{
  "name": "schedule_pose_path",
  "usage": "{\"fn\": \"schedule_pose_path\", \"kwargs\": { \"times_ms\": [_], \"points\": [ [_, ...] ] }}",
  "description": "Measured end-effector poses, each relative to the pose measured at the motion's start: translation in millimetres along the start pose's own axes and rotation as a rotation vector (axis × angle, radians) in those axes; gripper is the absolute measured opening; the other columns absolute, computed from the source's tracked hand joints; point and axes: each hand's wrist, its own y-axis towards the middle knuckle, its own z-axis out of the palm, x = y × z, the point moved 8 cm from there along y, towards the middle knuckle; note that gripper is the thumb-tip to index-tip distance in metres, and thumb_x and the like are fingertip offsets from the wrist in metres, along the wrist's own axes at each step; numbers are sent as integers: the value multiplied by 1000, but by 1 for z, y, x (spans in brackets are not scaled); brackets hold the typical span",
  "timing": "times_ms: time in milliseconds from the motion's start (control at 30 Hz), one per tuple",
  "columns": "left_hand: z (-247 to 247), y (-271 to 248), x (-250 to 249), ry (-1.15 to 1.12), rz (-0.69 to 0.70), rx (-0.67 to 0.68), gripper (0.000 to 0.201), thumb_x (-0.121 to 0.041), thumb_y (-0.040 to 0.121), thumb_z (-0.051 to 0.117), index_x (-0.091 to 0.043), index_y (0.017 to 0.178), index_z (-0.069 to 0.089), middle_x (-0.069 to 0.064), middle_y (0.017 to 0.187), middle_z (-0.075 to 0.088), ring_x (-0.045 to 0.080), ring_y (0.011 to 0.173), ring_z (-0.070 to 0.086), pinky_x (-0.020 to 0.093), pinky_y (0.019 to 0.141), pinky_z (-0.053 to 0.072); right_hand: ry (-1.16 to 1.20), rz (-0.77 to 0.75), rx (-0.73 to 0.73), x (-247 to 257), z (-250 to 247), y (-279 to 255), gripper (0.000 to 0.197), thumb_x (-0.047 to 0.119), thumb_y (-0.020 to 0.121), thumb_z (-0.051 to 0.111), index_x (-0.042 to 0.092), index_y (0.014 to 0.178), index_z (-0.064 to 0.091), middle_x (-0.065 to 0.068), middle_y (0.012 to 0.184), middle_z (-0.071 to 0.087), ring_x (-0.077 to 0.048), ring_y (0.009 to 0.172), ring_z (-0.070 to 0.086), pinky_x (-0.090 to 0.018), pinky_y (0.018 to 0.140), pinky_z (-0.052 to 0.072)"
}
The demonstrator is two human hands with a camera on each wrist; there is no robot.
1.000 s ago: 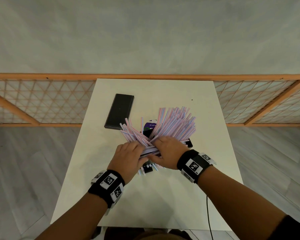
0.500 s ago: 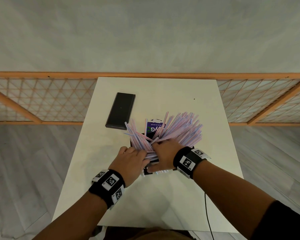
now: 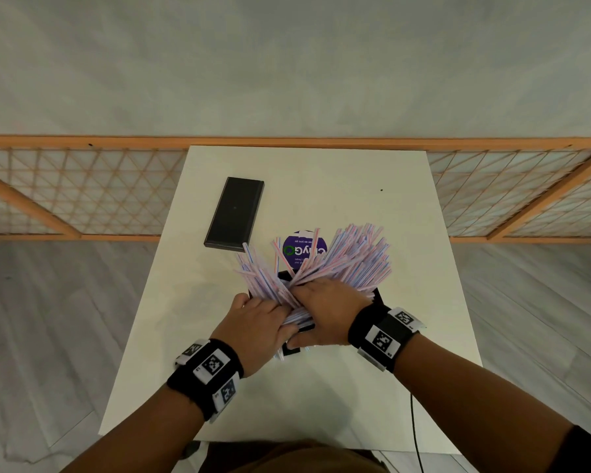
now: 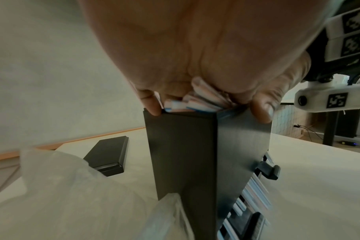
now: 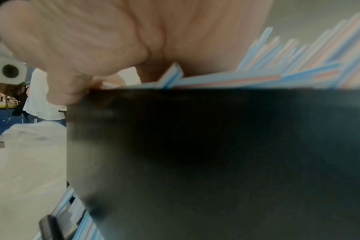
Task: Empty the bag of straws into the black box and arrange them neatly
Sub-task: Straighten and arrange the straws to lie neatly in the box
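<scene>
Striped pink, blue and white straws (image 3: 350, 264) stick out of the upright black box (image 4: 185, 154) and fan up and to the right; a smaller bunch (image 3: 256, 271) leans left. My left hand (image 3: 263, 310) grips the straws at the box rim, with its fingertips (image 4: 152, 107) on the edge. My right hand (image 3: 309, 300) lies cupped over the bundle, its thumb (image 5: 72, 92) at the box's corner (image 5: 216, 162). The hands hide most of the box in the head view. A crumpled clear plastic bag (image 4: 62, 194) lies beside the box.
A flat black lid (image 3: 234, 213) lies on the white table (image 3: 321, 397) at the back left. A round purple label (image 3: 299, 249) shows behind the straws. An orange lattice rail (image 3: 82, 199) runs behind the table. A cable (image 3: 415, 431) hangs off the front edge.
The right hand has slid left over the bundle, closer to the left hand. The straw fan has spread wider, and more of the purple label shows behind it.
</scene>
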Motion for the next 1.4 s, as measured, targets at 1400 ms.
{"fn": "schedule_pose_path", "kwargs": {
  "times_ms": [1400],
  "points": [
    [-16,-9,16,-479,-145,135,42,-52,93,63,-34,131,65,-16,127,57,8,108,47,31,98,44,409,135,-362,26,-149,3,22,29,107,48,18,93,36,10,66,39,-6,53,38,-21,50,26]
  ]
}}
